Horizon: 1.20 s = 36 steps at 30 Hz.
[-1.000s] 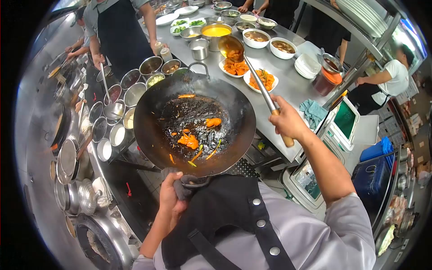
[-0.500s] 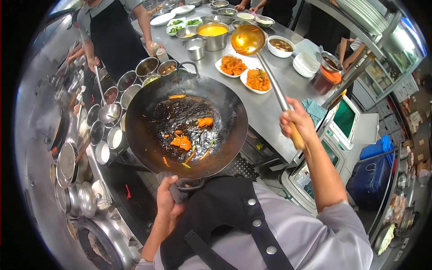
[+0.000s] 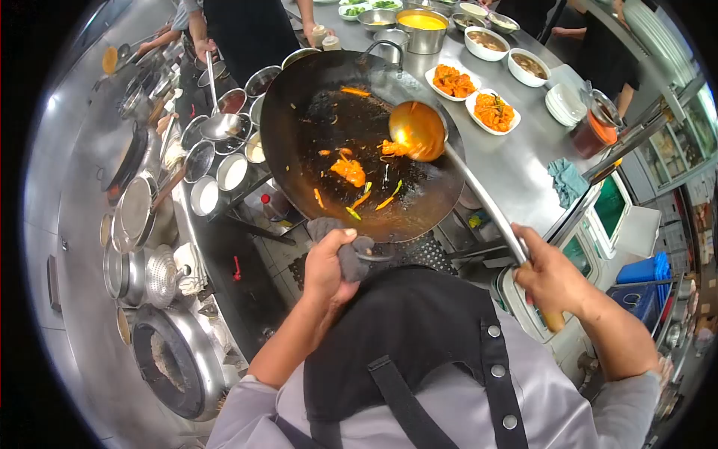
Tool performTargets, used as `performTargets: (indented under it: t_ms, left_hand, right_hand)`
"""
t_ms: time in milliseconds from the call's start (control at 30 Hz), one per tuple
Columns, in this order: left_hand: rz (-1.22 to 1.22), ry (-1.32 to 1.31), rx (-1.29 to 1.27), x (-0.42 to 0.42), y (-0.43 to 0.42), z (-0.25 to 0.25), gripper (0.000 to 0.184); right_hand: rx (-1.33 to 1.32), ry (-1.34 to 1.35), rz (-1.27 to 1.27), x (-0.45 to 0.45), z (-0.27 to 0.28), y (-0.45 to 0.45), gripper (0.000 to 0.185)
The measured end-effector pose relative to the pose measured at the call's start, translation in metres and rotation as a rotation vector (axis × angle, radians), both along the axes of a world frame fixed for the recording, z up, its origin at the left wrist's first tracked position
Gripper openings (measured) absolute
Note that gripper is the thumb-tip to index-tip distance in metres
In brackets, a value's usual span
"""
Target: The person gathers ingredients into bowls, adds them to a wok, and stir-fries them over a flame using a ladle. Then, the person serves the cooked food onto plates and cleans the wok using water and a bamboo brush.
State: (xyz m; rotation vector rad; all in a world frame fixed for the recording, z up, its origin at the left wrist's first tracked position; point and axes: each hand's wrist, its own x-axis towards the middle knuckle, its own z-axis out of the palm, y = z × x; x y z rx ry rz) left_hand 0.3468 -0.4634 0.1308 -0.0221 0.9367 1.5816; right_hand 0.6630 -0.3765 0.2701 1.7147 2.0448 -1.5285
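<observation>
My left hand (image 3: 327,263) is closed around a dark grey cloth (image 3: 351,253) wrapped over the near handle of a black wok (image 3: 321,187). The wok is held in front of me; orange sauced pieces (image 3: 348,170) and a few green and orange strips lie in it. My right hand (image 3: 552,275) grips the wooden handle of a long ladle (image 3: 419,132). The ladle's bowl is inside the wok on the right, touching or very close to an orange piece. Two white plates of orange sauced food, a nearer plate (image 3: 493,112) and a farther plate (image 3: 454,81), sit on the steel table.
Beyond the wok are a pot of yellow liquid (image 3: 422,30) and bowls of soup (image 3: 486,43). Stacked white dishes (image 3: 566,105) and a teal cloth (image 3: 567,179) lie right. A person in a black apron (image 3: 247,30) holds another ladle (image 3: 223,126). A burner (image 3: 168,363) stands left.
The ladle has come down from above the table into the wok, and my right hand has lowered. The view has shifted, and a second soup bowl shows now.
</observation>
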Motion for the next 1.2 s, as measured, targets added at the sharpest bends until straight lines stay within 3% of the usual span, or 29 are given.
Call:
performTargets:
  t_ms: [100,200,233,300,333,367,500,533,567,667,767,833,933,967,1033,1100,1200]
  left_hand:
    - [0.011,0.079,-0.005,0.008,0.009,0.008,0.017]
    - [0.089,0.174,0.01,0.008,0.009,0.007,0.031]
    - [0.095,0.175,0.014,0.002,0.004,0.007,0.031]
    - [0.04,0.193,-0.001,-0.012,-0.006,0.009,0.023]
    - [0.038,0.191,0.01,-0.019,-0.009,0.011,0.023]
    - [0.011,0.149,0.009,-0.026,-0.014,0.012,0.022]
    - [-0.055,0.053,-0.008,-0.034,-0.031,0.012,0.021]
    - [-0.04,0.053,0.01,-0.032,-0.035,0.014,0.023]
    - [-0.043,0.053,0.013,-0.033,-0.037,0.012,0.023]
    - [-0.068,0.082,0.005,-0.037,-0.044,0.011,0.025]
    - [-0.061,0.175,0.048,-0.034,-0.041,0.014,0.025]
    - [-0.046,0.217,0.023,-0.034,-0.039,0.014,0.027]
    - [-0.032,0.324,-0.016,-0.038,-0.038,0.014,0.029]
    - [-0.023,0.298,-0.012,-0.042,-0.039,0.012,0.029]
    - [-0.017,0.265,-0.007,-0.049,-0.044,0.009,0.03]
    - [-0.064,0.217,0.017,-0.055,-0.051,0.009,0.03]
    - [-0.053,0.175,-0.015,-0.052,-0.057,0.018,0.031]
  right_hand:
    - [-0.337,0.176,-0.038,-0.021,0.027,-0.028,0.061]
    - [-0.845,0.766,-0.372,-0.02,0.03,-0.046,0.06]
    - [-0.844,0.764,-0.364,-0.016,0.022,-0.046,0.06]
    - [-1.279,1.26,-0.429,-0.005,-0.019,-0.045,0.058]
    - [-1.299,1.318,-0.41,0.001,-0.043,-0.048,0.058]
    - [-1.297,1.363,-0.395,0.005,-0.068,-0.053,0.06]
    - [-1.25,1.373,-0.473,-0.005,-0.058,-0.062,0.06]
    - [-1.132,1.316,-0.488,-0.003,-0.052,-0.062,0.062]
    - [-0.968,1.211,-0.515,-0.006,-0.037,-0.062,0.065]
    - [-0.394,0.52,-0.305,-0.021,-0.007,-0.058,0.067]
    - [-0.316,0.354,-0.163,-0.044,0.003,-0.074,0.067]
    - [-0.337,0.379,-0.149,-0.052,0.007,-0.08,0.066]
    - [-0.98,1.17,-0.396,-0.048,-0.015,-0.072,0.061]
    - [-0.974,1.169,-0.397,-0.047,-0.029,-0.073,0.061]
    - [-1.098,1.432,-0.441,-0.043,-0.054,-0.081,0.06]
    - [-1.068,1.467,-0.451,-0.038,-0.059,-0.081,0.058]
    - [-0.646,1.161,-0.574,-0.04,-0.041,-0.071,0.051]
